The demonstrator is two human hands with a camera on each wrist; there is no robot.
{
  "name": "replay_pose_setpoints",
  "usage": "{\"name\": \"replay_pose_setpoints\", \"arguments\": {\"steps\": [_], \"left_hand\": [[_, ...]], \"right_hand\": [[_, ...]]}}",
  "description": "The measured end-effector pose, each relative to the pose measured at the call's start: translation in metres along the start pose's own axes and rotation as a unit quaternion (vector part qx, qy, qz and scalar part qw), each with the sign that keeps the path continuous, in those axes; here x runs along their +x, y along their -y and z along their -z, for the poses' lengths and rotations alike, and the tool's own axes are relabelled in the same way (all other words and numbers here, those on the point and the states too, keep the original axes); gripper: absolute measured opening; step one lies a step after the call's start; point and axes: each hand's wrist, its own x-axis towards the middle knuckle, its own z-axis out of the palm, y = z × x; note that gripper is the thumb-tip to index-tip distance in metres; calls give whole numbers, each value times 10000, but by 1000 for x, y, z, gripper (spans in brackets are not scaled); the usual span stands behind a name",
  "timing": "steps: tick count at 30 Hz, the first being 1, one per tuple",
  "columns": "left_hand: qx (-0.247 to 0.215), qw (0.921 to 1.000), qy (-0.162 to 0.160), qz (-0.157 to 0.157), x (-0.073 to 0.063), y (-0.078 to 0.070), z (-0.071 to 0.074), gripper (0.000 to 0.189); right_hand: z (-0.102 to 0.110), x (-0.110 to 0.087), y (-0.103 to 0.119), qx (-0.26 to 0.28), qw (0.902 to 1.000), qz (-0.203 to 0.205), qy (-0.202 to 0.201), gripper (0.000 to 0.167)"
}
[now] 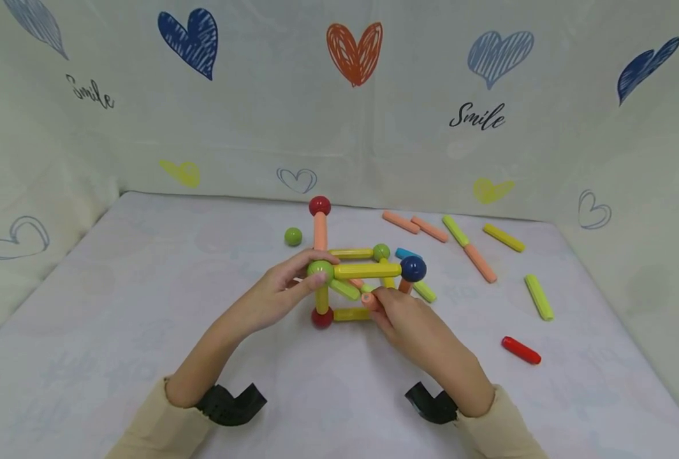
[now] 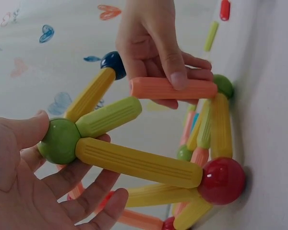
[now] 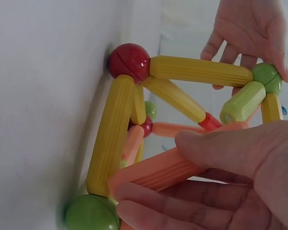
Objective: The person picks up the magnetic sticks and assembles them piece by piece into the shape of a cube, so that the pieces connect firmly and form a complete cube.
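A frame of ribbed sticks and balls stands on the table in front of me. My left hand point(image 1: 270, 294) grips its upper green ball point(image 2: 60, 141) between thumb and fingers. A yellow stick point(image 2: 139, 163) runs from that ball down to a red ball point(image 2: 223, 181); another point(image 1: 368, 271) reaches across to a dark blue ball point(image 1: 413, 268). A light green stick point(image 3: 242, 103) juts from the held ball, its outer end free. With thumb and fingers my right hand point(image 1: 416, 322) pinches an orange stick point(image 2: 156, 88), one end right at the lower green ball point(image 2: 224, 86).
Behind the frame rises an orange stick point(image 1: 320, 231) topped by a red ball point(image 1: 319, 206). A loose green ball point(image 1: 293, 236) lies beside it. Several loose sticks, including a red stick point(image 1: 521, 350) and a yellow stick point(image 1: 503, 238), lie to the right. A cloth backdrop point(image 1: 259, 115) hangs behind.
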Motion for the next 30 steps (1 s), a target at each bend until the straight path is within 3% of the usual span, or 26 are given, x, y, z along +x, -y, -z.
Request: {"name": "replay_pose_setpoints", "arguments": {"steps": [5,21,30], "left_hand": [[13,10000,-6,15,-1,0,0,31],[-15,10000,-28,37,-1,0,-1,30],[-13,10000,-37,2,-1,1,0,30]], "right_hand": [[-3,1,1,-213,9993,95,-297,12],[-8,-1,2,-519,9972,245,-481,21],[-2,-3,5,-629,9975,116,-312,20]]}}
